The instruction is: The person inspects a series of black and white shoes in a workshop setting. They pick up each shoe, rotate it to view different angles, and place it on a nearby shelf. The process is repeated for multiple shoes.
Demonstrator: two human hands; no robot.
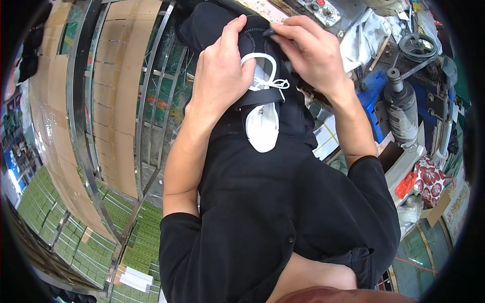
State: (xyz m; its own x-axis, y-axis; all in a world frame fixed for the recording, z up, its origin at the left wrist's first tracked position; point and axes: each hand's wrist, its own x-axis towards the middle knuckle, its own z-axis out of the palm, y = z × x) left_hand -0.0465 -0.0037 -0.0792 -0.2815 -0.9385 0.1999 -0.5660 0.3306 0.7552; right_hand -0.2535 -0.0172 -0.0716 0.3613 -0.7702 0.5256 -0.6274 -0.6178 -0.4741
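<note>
Head view: a white shoe [262, 136] is being supported on black clothing [247, 187], between both hands, its toe being pointed toward the wearer's torso.
Black strap [260, 98]: the shoe is being crossed by it, just below a tied white lace bow [274, 83].
Left hand [222, 70]: its thumb is being laid at the shoe's opening, the other fingers being stretched away; whether anything is being gripped cannot be told.
Right hand [310, 53]: a small dark item [268, 32] is being pinched between thumb and forefinger, just beyond the opening.
Step in hand: fine two-handed work near the opening is apparently being done.
Next move: a steady shoe and a firm pinch are seemingly being called for.
Writing: no brand or label is being made out on the shoe; markings on the control box [323, 14] are being rendered too small.
Rack [76, 76]: brown cardboard [116, 76] is being carried at left.
</note>
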